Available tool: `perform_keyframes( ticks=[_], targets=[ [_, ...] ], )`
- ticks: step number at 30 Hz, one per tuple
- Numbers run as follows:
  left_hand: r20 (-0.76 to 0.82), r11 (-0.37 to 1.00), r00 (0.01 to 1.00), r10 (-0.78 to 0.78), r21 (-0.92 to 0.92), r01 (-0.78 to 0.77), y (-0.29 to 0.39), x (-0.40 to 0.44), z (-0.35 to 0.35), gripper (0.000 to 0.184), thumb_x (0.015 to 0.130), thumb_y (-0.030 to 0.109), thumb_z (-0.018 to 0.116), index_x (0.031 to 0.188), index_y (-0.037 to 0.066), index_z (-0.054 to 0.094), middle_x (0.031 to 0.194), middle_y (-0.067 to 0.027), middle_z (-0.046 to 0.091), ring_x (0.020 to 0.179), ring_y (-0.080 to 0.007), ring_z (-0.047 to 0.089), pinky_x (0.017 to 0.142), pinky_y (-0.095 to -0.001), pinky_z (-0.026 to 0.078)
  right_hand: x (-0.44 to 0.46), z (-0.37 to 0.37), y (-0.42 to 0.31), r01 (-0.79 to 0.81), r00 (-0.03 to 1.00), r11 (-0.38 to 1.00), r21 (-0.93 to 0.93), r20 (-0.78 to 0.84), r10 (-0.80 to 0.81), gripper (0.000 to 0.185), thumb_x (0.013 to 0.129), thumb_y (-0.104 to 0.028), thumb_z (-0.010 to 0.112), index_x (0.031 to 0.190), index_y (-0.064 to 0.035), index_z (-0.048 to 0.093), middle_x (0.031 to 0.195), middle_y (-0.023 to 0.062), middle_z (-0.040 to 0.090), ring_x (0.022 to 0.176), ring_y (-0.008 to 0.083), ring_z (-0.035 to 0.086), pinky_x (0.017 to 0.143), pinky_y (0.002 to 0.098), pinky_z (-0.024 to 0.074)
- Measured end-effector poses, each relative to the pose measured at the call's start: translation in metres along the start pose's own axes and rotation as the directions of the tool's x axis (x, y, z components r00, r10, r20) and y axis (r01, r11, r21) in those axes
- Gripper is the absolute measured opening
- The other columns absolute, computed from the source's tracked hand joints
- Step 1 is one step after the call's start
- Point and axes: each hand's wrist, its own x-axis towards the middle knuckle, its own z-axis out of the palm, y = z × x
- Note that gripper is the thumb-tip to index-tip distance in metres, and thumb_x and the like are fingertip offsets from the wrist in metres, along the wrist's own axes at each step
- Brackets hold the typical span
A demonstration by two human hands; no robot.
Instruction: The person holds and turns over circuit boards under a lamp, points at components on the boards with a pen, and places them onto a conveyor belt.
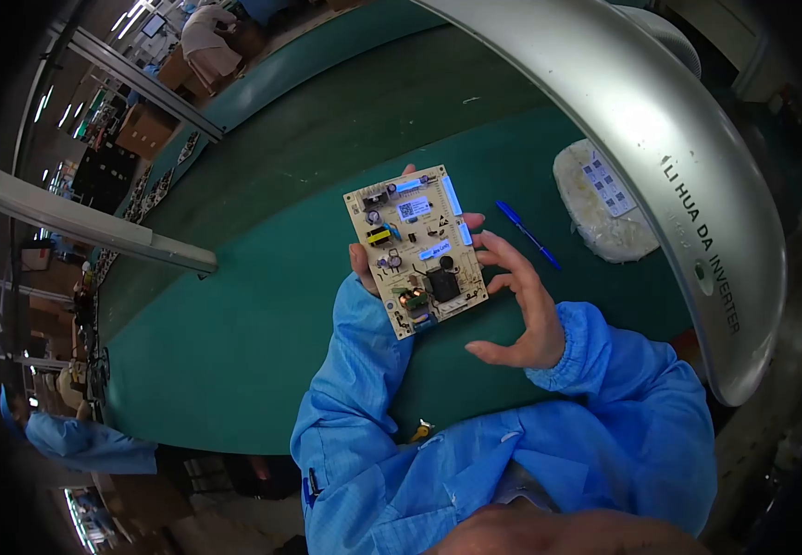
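Note:
A cream-coloured circuit board (419,248), crowded with components and blue-white connectors, is held tilted above the green table. My left hand (362,264) grips it from beneath along its left edge, with fingertips showing past the top and right edges; most of that hand is hidden by the board. Beside the board's lower right edge is my right hand (523,301), its thumb and fingers spread and nothing between them. The index fingertip is close to the board's edge; whether it touches I cannot tell. To the right of the board lies a blue pen (528,234).
A silver lamp arm (641,120) with lettering arches over the right side. Beneath it sits a whitish plastic-wrapped bundle (604,208) with a label sheet. A small yellow object (422,429) lies at the table's near edge. Other people (86,442) work at the left and far back.

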Motion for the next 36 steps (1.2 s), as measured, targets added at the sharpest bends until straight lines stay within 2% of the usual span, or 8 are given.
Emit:
perform_keyframes(
  ticks=[7, 11, 12, 15, 20, 29, 33, 36],
  targets=[
    [-0.035, 0.997, 0.998, 0.052, -0.062, -0.054, -0.002, -0.001, -0.001, 0.108, 0.066, 0.066, 0.067, 0.146, 0.021, 0.012, 0.138, -0.023, 0.034, 0.118, -0.0525, 0.041, 0.088, -0.0657, 0.043, -0.002, 0.005, 0.006, 0.152, 0.987, 0.988, -0.022, -0.048, -0.153, 0.085, 0.071, -0.014, 0.076, 0.138, -0.0011, 0.026, 0.138, 0.0218, 0.034, 0.119, 0.0318, 0.046, 0.08, 0.0334, 0.0458],
    [0.025, 0.986, 0.998, -0.053, -0.155, 0.056, -0.001, -0.003, 0.003, 0.104, 0.068, 0.073, 0.058, 0.146, 0.02, 0.014, 0.135, -0.0326, 0.034, 0.115, -0.0528, 0.043, 0.086, -0.0643, 0.045, -0.003, 0.006, 0.009, 0.175, 0.982, 0.984, -0.033, -0.067, -0.177, 0.082, 0.072, -0.011, 0.074, 0.138, -0.0014, 0.027, 0.137, 0.0212, 0.035, 0.117, 0.0302, 0.049, 0.08, 0.0335, 0.046],
    [-0.101, 0.99, 0.995, 0.013, -0.137, -0.026, -0.005, -0.005, 0.007, 0.098, 0.073, 0.078, 0.045, 0.146, 0.02, 0.015, 0.132, -0.0336, 0.035, 0.113, -0.0498, 0.046, 0.086, -0.0617, 0.046, -0.003, 0.005, 0.01, 0.157, 0.985, 0.986, -0.053, -0.057, -0.16, 0.079, 0.072, -0.01, 0.072, 0.138, -0.0014, 0.028, 0.137, 0.0211, 0.035, 0.116, 0.0295, 0.05, 0.08, 0.0333, 0.046],
    [-0.148, 0.992, 0.989, -0.03, -0.124, 0.012, -0.005, -0.009, 0.002, 0.096, 0.074, 0.079, 0.039, 0.146, 0.02, 0.016, 0.13, -0.0349, 0.037, 0.113, -0.0494, 0.047, 0.086, -0.0599, 0.046, -0.002, 0.008, 0.013, 0.121, 0.99, 0.991, -0.063, -0.06, -0.125, 0.075, 0.073, -0.007, 0.069, 0.136, -0.0014, 0.03, 0.137, 0.021, 0.036, 0.115, 0.0284, 0.05, 0.081, 0.0328, 0.0462],
    [-0.097, 0.978, 0.993, -0.069, -0.203, 0.048, -0.004, -0.011, -0.002, 0.107, 0.072, 0.084, 0.029, 0.142, 0.003, 0.023, 0.13, -0.0364, 0.037, 0.108, -0.0495, 0.05, 0.086, -0.0577, 0.047, -0.001, 0.011, 0.012, 0.102, 0.992, 0.994, -0.05, -0.072, -0.105, 0.07, 0.074, -0.005, 0.067, 0.134, -0.0011, 0.032, 0.136, 0.021, 0.037, 0.115, 0.0278, 0.051, 0.081, 0.0322, 0.0464],
    [-0.086, 0.955, 0.991, -0.101, -0.286, 0.072, -0.003, -0.014, 0.011, 0.108, 0.071, 0.085, 0.031, 0.142, 0.004, 0.023, 0.129, -0.036, 0.039, 0.108, -0.0491, 0.051, 0.087, -0.0576, 0.047, -0.004, 0.01, 0.013, 0.169, 0.982, 0.984, -0.051, -0.074, -0.173, 0.067, 0.075, -0.003, 0.065, 0.134, -0.0001, 0.033, 0.134, 0.0225, 0.038, 0.114, 0.0297, 0.052, 0.08, 0.0327, 0.0479],
    [0.008, 0.975, 1.0, 0.005, -0.224, -0.003, -0.001, -0.009, 0.018, 0.102, 0.072, 0.072, 0.053, 0.147, 0.018, 0.01, 0.141, -0.0269, 0.028, 0.114, -0.0501, 0.045, 0.085, -0.0642, 0.045, -0.011, 0.013, 0.015, 0.281, 0.956, 0.953, -0.112, -0.056, -0.288, 0.064, 0.074, -0.003, 0.066, 0.13, 0.0019, 0.036, 0.132, 0.0248, 0.038, 0.113, 0.0325, 0.052, 0.086, 0.0362, 0.0477],
    [0.002, 0.995, 1.0, -0.022, -0.094, 0.022, 0.004, -0.01, 0.022, 0.104, 0.071, 0.072, 0.056, 0.147, 0.017, 0.01, 0.142, -0.0261, 0.026, 0.115, -0.0508, 0.044, 0.085, -0.0651, 0.045, -0.01, 0.013, 0.014, 0.33, 0.939, 0.932, -0.152, -0.047, -0.34, 0.06, 0.073, -0.004, 0.066, 0.127, 0.0029, 0.039, 0.13, 0.0253, 0.039, 0.112, 0.0342, 0.052, 0.09, 0.0389, 0.0465]
  ],
)
